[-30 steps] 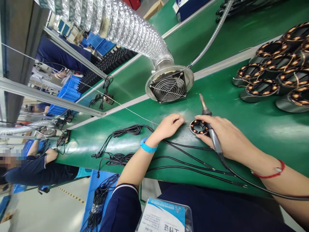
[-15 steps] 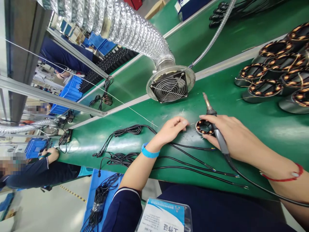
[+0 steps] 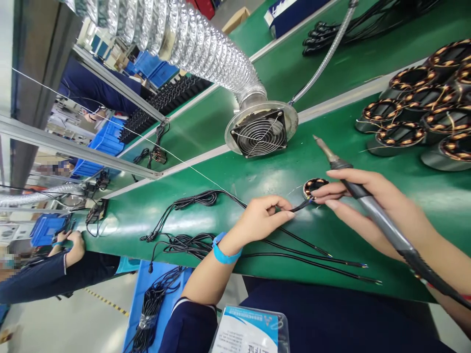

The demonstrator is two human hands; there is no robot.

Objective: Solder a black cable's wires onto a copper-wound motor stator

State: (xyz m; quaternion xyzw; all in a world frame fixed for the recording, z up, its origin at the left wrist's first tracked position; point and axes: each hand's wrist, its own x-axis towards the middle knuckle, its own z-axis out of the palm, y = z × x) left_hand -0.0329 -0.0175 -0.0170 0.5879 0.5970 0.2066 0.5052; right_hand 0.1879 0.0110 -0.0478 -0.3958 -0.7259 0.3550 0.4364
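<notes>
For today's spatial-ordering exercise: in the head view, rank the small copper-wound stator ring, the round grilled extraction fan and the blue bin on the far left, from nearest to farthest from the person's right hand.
1. Small copper-wound stator ring: at the right hand's fingertips.
2. Round grilled extraction fan: up-left, beyond the ring.
3. Blue bin: far left, off the bench.

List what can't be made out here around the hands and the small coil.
- Small coil, head view: near side hidden behind the right hand fingertips.
- Cable tip at the coil: too small to tell whether it touches.
- Soldering iron cord: cut off by the right edge.
- Left hand grip on the cable: fingers cover the pinch.
</notes>
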